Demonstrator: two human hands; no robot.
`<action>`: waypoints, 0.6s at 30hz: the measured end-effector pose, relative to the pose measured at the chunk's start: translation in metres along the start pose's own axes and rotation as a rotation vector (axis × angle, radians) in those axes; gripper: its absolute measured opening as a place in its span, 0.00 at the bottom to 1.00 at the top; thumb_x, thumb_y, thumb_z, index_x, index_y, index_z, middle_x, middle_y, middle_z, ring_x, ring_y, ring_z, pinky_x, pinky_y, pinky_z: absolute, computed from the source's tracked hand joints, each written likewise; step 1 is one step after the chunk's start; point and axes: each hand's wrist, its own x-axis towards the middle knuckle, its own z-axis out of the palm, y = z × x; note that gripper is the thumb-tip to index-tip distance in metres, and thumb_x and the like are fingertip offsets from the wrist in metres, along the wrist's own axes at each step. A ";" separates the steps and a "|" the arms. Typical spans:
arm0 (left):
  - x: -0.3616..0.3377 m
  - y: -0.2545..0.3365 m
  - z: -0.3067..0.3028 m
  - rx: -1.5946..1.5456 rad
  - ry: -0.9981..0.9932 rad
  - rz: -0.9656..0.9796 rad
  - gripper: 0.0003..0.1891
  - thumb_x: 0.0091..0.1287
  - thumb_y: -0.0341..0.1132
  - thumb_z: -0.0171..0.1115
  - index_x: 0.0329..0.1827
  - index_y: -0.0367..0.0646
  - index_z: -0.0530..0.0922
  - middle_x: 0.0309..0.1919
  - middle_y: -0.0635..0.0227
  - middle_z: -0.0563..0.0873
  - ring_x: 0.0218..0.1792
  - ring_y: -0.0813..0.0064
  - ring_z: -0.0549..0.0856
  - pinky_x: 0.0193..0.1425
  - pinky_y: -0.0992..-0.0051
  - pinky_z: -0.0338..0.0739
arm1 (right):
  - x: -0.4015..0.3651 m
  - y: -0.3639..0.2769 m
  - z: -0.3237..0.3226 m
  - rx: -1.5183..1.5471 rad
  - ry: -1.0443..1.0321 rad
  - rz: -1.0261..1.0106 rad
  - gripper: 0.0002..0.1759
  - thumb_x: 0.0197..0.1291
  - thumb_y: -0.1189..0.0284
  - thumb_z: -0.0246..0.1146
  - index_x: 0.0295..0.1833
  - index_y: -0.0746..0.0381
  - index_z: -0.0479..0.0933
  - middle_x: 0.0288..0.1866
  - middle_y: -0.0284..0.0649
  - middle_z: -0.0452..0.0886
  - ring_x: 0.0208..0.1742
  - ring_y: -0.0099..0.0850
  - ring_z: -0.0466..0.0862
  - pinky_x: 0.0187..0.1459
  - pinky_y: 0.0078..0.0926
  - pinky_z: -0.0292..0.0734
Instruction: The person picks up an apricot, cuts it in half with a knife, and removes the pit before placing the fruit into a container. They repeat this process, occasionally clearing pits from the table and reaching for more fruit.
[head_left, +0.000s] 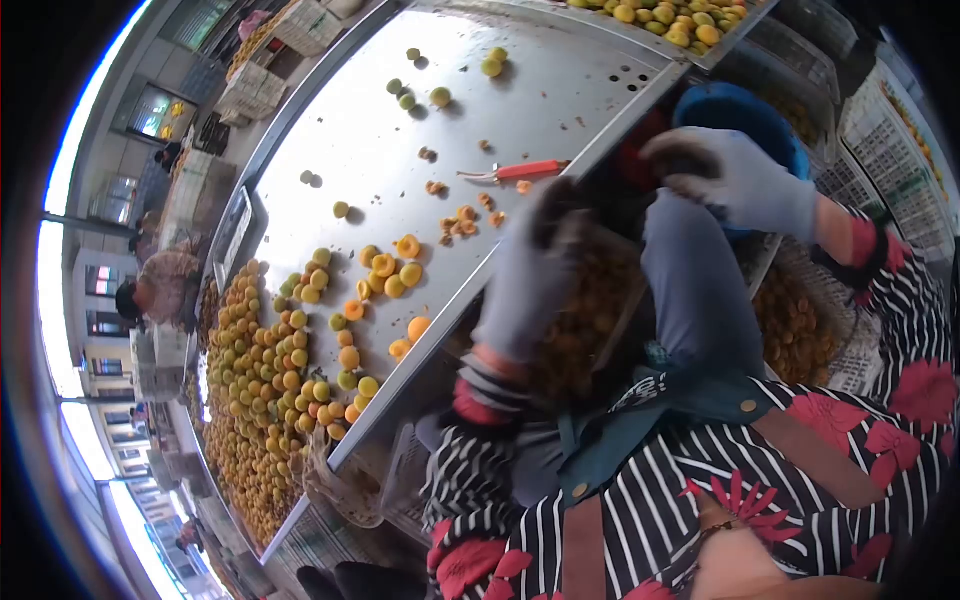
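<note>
My left hand [530, 285], in a pale grey glove with dark-stained fingers, is over the near edge of the metal table [585, 95]. Its fingers are smeared by motion, and I cannot tell whether they hold anything. My right hand [740, 180], gloved alike, is raised above my knee beside a blue bucket [735, 98]. Its fingers and thumb curve apart, with no object showing between them. A red-handled knife [520, 171] with a curved blade lies on the table beyond my left hand. Close by are small fruit scraps [462, 220] and cut orange apricot halves [385, 265].
A large heap of apricots [255, 385] covers the table's left end. Several greenish fruits [440, 97] lie scattered farther off. Crates of fruit pieces [795, 320] stand below around my legs. White plastic crates [890, 140] are at right. Another person [165, 290] is across the table.
</note>
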 end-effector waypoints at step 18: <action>-0.029 -0.145 -0.261 1.166 0.041 -0.445 0.40 0.58 0.32 0.72 0.76 0.40 0.67 0.67 0.44 0.77 0.64 0.42 0.79 0.68 0.57 0.76 | 0.240 -0.099 0.301 -0.585 -0.572 -0.153 0.51 0.52 0.49 0.77 0.79 0.52 0.64 0.69 0.52 0.72 0.66 0.49 0.80 0.61 0.45 0.79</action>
